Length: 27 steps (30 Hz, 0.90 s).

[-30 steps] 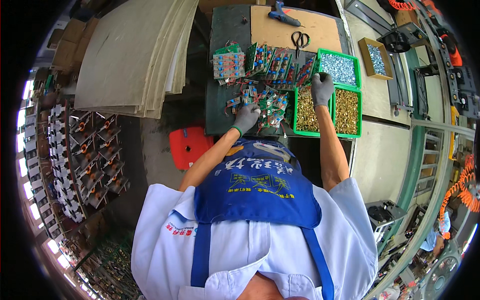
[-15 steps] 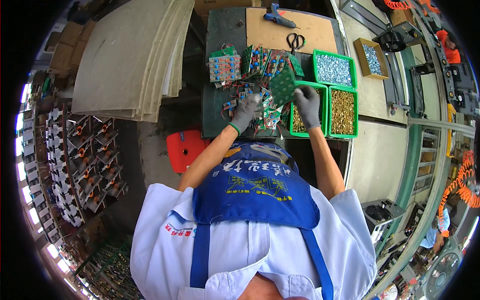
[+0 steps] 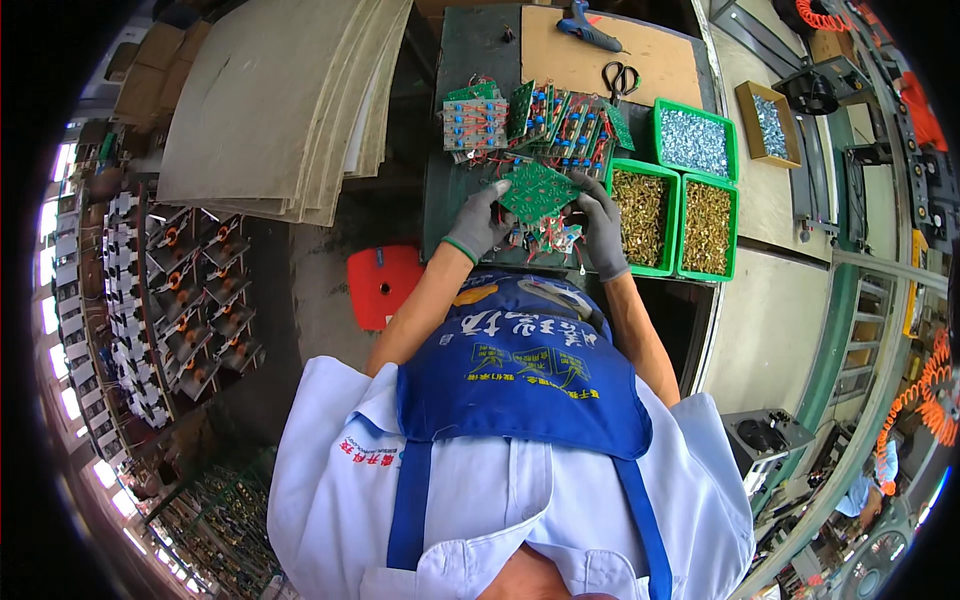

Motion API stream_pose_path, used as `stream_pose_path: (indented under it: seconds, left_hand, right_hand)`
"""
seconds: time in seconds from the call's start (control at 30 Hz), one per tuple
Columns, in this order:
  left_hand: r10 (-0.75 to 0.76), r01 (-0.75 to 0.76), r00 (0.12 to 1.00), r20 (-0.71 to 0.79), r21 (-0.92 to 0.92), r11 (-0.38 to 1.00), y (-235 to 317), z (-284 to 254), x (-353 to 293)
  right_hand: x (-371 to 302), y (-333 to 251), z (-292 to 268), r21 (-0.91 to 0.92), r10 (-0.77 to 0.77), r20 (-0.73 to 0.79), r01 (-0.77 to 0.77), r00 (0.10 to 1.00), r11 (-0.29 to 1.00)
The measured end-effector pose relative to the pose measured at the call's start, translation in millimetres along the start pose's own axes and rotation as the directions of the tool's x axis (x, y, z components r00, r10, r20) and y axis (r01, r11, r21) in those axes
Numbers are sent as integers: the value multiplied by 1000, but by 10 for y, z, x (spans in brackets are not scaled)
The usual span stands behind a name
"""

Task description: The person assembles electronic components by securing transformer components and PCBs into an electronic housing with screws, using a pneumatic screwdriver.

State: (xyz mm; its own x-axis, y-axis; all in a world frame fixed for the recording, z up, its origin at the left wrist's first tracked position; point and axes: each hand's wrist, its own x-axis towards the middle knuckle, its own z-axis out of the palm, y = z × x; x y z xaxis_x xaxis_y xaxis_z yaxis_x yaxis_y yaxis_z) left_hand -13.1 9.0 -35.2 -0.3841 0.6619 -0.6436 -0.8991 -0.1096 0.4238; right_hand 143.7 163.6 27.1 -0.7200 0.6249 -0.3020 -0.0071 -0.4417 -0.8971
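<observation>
While both gloved hands hold one green circuit board (image 3: 540, 192) between them, it lies nearly flat to view, plain face up, over the front of the dark tabletop (image 3: 447, 180). The left hand (image 3: 480, 225) pinches its left edge between thumb and fingertips; the right hand (image 3: 602, 232) has its fingers closed at the opposite corner, though how firmly I cannot tell. Just below the board is a loose heap of wired parts (image 3: 550, 240), with red leads straggling out toward the apron (image 3: 525, 350). Those leads seem the likeliest trouble: one could hook a board corner and be tugged loose if the hands pulled away sharply. Smooth gloves on a thin edge might also let the board slip. To the right, the brass-coloured pieces (image 3: 640, 210) sit in an open green tray (image 3: 650, 271) just beside the right hand, so a careless elbow or wrist could knock it and spill them. Behind, boards with blue components (image 3: 474, 124) lean unevenly and might slide if nudged.
</observation>
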Motion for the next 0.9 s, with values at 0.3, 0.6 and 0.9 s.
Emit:
stream_pose_path:
  seconds: [0.3, 0.6, 0.9]
  left_hand:
    - [-304, 277, 942, 144, 182, 943, 158, -294, -267]
    - [95, -97, 995, -18, -149, 984, -134, -53, -195]
    - [78, -145, 962, -260, -247, 958, -195, -290, -5]
  right_hand:
    - [46, 168, -80, -436, -182, 229, 268, 956, 860]
    - [-194, 539, 405, -193, -63, -53, 52, 997, 980]
    - [-280, 698, 574, -224, -103, -73, 85, 992, 971]
